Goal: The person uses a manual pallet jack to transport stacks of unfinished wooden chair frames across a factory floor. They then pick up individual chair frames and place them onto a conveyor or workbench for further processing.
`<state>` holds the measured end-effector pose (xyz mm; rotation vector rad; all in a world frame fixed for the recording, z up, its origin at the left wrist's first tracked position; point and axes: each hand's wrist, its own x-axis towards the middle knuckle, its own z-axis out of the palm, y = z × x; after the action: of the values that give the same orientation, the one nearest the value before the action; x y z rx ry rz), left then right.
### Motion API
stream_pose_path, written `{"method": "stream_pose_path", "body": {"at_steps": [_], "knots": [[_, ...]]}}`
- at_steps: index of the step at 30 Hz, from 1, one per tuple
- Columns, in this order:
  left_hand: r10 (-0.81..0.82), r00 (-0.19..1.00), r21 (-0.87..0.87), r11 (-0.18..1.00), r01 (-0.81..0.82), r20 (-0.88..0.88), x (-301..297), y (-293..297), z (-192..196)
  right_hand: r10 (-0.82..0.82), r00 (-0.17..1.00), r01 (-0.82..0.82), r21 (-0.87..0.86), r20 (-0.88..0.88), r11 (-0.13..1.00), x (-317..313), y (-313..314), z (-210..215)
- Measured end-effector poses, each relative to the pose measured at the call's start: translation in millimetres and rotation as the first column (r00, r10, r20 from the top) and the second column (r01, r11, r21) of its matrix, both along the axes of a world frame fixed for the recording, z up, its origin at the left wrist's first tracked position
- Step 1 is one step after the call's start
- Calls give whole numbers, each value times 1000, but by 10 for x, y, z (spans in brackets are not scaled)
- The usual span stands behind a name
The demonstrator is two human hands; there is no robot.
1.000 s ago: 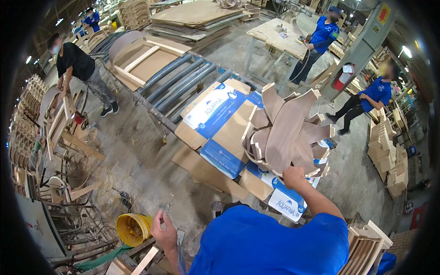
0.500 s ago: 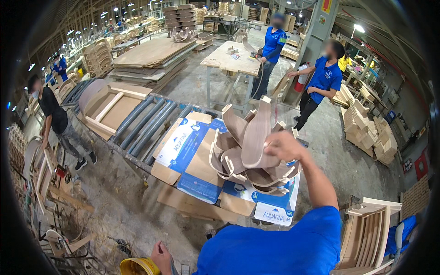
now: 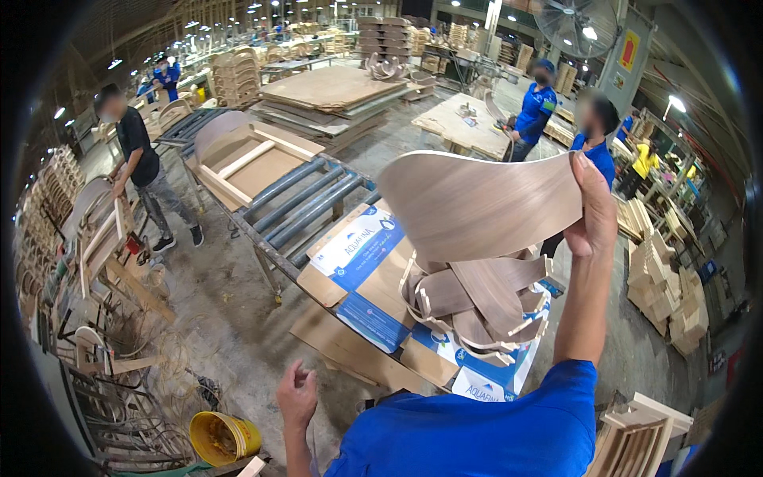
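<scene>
My right hand (image 3: 592,211) is closed on the right end of a curved wooden panel (image 3: 481,207) with a greyish-brown veneer face, raised above the work surface. Below it lies a pile of similar curved wooden pieces (image 3: 485,302) with pale edges, partly hidden by the panel. The pile rests on flattened blue and white cardboard (image 3: 366,322). Low in the view, my left hand (image 3: 297,394) hangs over the floor, its fingers loosely bent and apart, with nothing seen in them.
A roller conveyor (image 3: 306,203) runs to the far left, carrying a wooden frame (image 3: 246,163). A yellow bucket (image 3: 224,439) stands near my left hand. One person (image 3: 139,159) works at left; others stand beyond a table (image 3: 449,119). Slatted wooden furniture (image 3: 636,437) sits lower right.
My right hand has lifted a curved panel off the pile and raised it upward. My left hand has come up from the lower edge, and the view has shifted.
</scene>
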<state>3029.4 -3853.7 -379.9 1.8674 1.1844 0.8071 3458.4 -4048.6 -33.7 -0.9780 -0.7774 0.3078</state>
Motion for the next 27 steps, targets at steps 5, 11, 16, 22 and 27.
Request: {"method": "stream_pose_path", "body": {"at_steps": [5,11,16,22,27], "knots": [[15,998,253,967,-32,67,430,390,203,310,932,-277,183,-190,943,-313,583,-64],[332,905,291,868,-403,264,127,810,165,730,541,-656,334,-418,677,-590,1502,-469],[638,732,184,711,-679,240,-748,496,-39,679,630,-721,40,-376,691,-748,2238,-1110],[875,484,332,457,-825,-4,-1801,-679,212,551,791,-411,-435,267,801,-1421,3108,-1760],[980,26,377,99,-921,-195,-2395,-2089,659,705,59,-554,-564,707,613,-2819,3797,-2167]]}}
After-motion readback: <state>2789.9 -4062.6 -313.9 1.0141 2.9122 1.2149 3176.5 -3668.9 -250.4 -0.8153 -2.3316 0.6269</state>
